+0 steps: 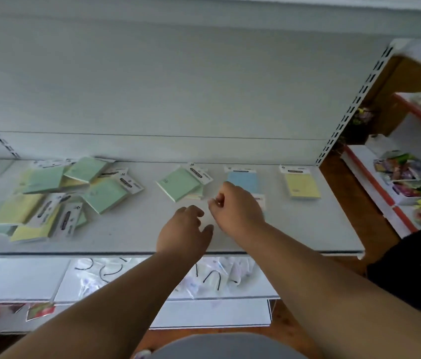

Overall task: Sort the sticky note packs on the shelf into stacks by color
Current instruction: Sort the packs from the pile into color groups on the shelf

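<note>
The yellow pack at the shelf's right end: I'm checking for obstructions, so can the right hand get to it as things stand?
Probably yes. The yellow pack lies alone on bare shelf, and the right hand hovers beside it with nothing between.

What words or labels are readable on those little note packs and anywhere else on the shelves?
Nothing reads for certain.
Green pack: dark strip on its white header card, lettering too blurred.
Blue pack and yellow pack: header print too small.
Mixed pile: dark header strips, blurred.
Dark cloth at right: pale lettering, unreadable.
</note>
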